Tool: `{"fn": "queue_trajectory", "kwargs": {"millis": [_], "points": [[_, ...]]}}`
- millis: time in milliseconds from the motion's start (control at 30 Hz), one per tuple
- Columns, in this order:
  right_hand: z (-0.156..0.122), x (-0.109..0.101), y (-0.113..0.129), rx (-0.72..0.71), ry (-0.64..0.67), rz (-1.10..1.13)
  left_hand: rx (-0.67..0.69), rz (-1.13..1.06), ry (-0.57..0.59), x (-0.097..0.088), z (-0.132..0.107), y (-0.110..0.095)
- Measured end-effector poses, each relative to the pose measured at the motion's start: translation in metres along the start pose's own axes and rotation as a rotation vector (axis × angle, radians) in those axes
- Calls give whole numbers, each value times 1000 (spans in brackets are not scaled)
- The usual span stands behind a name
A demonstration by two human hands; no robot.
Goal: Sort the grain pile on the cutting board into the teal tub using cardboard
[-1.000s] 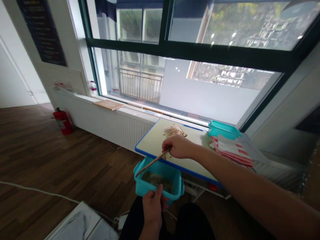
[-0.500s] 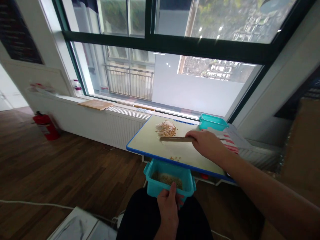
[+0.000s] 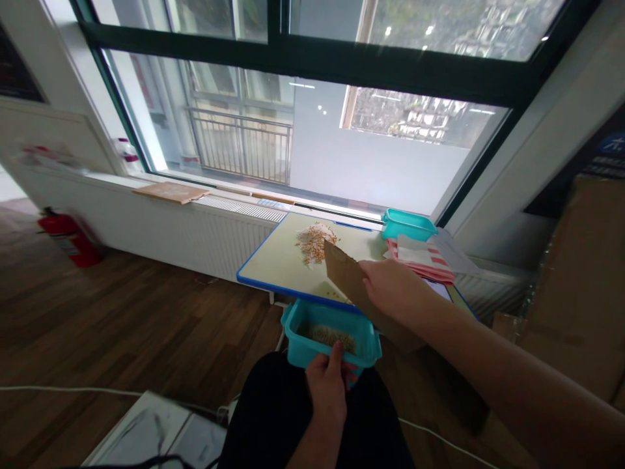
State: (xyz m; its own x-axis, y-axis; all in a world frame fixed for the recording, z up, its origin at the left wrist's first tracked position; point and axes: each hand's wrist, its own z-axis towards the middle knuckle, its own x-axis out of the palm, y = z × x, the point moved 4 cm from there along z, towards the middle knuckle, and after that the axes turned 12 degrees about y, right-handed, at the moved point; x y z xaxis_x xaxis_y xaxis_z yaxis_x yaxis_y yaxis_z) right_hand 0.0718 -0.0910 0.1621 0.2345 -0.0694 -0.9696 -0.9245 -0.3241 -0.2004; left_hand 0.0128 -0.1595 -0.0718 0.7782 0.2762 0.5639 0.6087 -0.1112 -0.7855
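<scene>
My left hand [image 3: 328, 374] grips the near wall of a teal plastic bin [image 3: 301, 348], thumb over the rim. The bin is just below the table's front edge, above my lap, with small pale grains [image 3: 334, 339] on its bottom. In my right hand [image 3: 390, 286] is a flat piece of brown cardboard [image 3: 344, 270], tilted over the front part of the table [image 3: 273, 260]. A pile of orange-yellow kernels mixed with white grains [image 3: 316, 242] lies on the tabletop, just beyond the cardboard's tip. A few loose kernels [image 3: 332, 293] sit near the front edge, partly behind the cardboard.
A second teal bin [image 3: 409, 225] stands at the table's back right, beside a folded red-and-white cloth [image 3: 420, 257]. Behind are a radiator [image 3: 234, 238] and window. A fire extinguisher [image 3: 73, 240] is on the floor at left. A large cardboard box [image 3: 576, 286] stands at right.
My right hand has turned the cardboard from lying nearly edge-on by the pile to a steep slant, bringing it nearer the front edge. My left hand keeps its hold on the bin. The view has shifted slightly.
</scene>
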Motion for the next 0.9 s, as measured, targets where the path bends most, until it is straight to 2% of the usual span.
{"fn": "queue_trajectory", "kwargs": {"millis": [200,333,533,633,733,900], "points": [[-1,-3,-11,88,-44,-75,17,5,-4,-11,9,-7],[11,9,-15,28,-46,-66,20,-37,-15,-24,17,-22],[38,19,2,-126,-86,-66,44,-24,-16,-38,21,-36],[37,24,10,-204,-74,-47,56,-32,-52,-38,17,-35],[24,30,17,-267,-52,-16,56,-30,-68,-32,11,-29],[-2,33,27,-276,-12,-6,55,-54,-37,-16,-2,-11]]}}
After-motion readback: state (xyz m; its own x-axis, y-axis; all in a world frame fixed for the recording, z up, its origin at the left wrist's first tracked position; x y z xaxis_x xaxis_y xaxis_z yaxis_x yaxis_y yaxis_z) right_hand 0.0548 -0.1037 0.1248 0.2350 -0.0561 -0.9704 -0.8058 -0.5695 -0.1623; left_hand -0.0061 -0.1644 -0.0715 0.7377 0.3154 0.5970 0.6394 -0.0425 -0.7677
